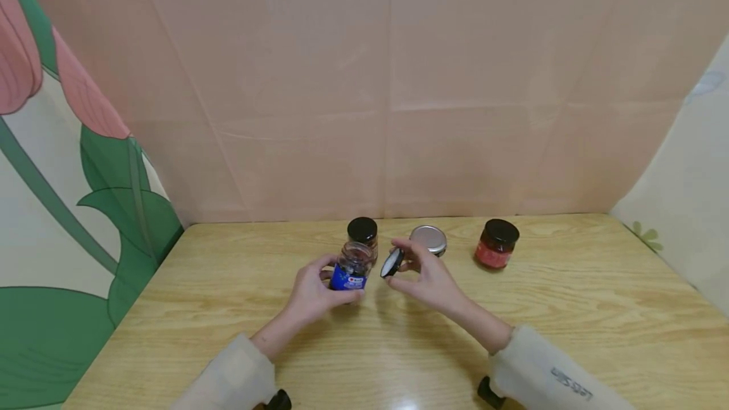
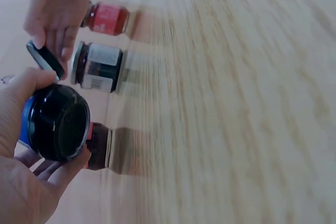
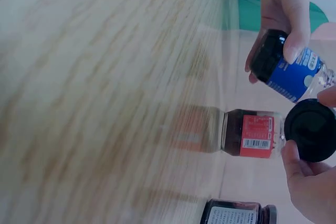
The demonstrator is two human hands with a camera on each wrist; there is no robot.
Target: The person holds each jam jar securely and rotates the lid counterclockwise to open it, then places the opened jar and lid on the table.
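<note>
My left hand (image 1: 313, 288) grips a glass jar (image 1: 349, 274) with a blue label and no lid on its mouth, held above the table and tilted. Dark contents fill its lower part, as the right wrist view shows. Just to the right, my right hand (image 1: 428, 280) pinches a black lid (image 1: 392, 263) by its edge, its pale inside turned toward the jar. Lid and jar are apart in the head view. In the left wrist view the jar's dark base (image 2: 71, 124) faces the camera.
Behind the held jar stands a black-lidded jar (image 1: 363, 230) with a red label. A jar with a silver lid (image 1: 428, 239) is partly hidden behind my right hand. Farther right stands a red-labelled jar (image 1: 497, 245). All stand on the wooden table (image 1: 228, 283), before a pinkish cloth (image 1: 370, 81).
</note>
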